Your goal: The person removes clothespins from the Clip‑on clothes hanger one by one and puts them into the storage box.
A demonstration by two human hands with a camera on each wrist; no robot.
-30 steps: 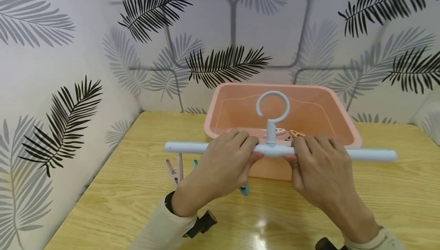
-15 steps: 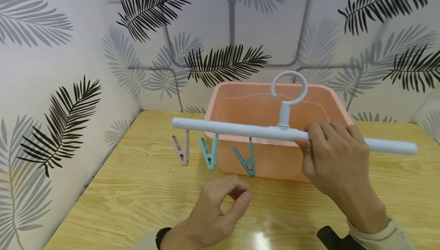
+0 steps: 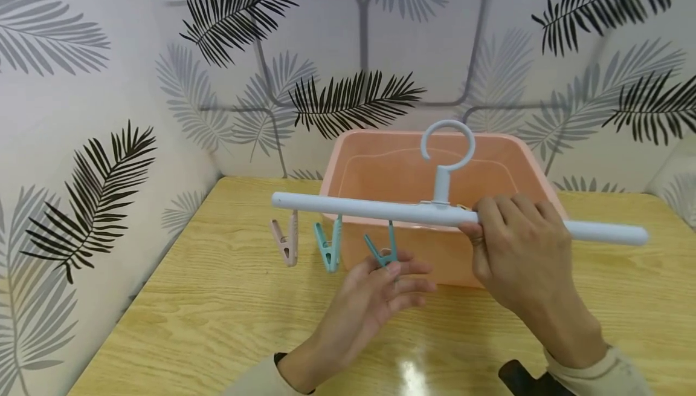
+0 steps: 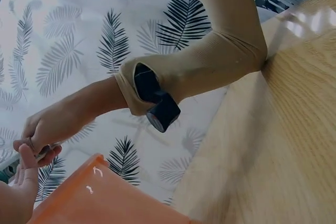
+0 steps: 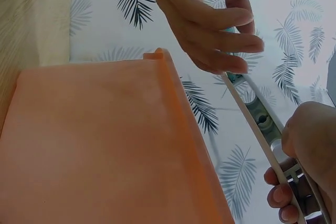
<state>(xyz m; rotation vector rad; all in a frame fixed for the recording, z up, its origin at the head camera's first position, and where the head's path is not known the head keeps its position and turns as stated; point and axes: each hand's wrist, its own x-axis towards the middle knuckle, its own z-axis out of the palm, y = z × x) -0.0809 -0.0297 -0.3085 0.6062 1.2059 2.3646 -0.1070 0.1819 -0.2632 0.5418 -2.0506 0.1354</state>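
Head view shows the right hand (image 3: 516, 257) wrapped around the pale blue hanger bar (image 3: 380, 208), its grip curled closed on the bar just right of the hook stem. Holding it there, near the middle, looks like a way to keep the long bar level above the wooden surface (image 3: 217, 317) so that the clips hang free beneath it. The ring hook (image 3: 447, 142) stands upright over the bar, in front of the pink basin (image 3: 348, 160).

Three clips dangle from the left half of the bar: a beige clip (image 3: 287, 240) at the far left, a teal clip (image 3: 328, 246) next to it, and a second teal clip (image 3: 383, 248) nearest the centre. The left hand (image 3: 375, 299) reaches up from below with fingers mostly straight and a little spread, fingertips at the bottom of that second teal clip. Whether they pinch it or only touch it is hard to tell (the clip's lower end is half hidden behind the fingers), so the grip reads as loose and apart rather than clamped.

Right wrist view looks up past the basin wall (image 5: 105, 145) at the underside of the bar (image 5: 252, 119), with the left hand's fingers (image 5: 231, 40) extended beside it. Left wrist view shows mostly the right sleeve (image 4: 210, 61) and the basin's corner (image 4: 94, 198).
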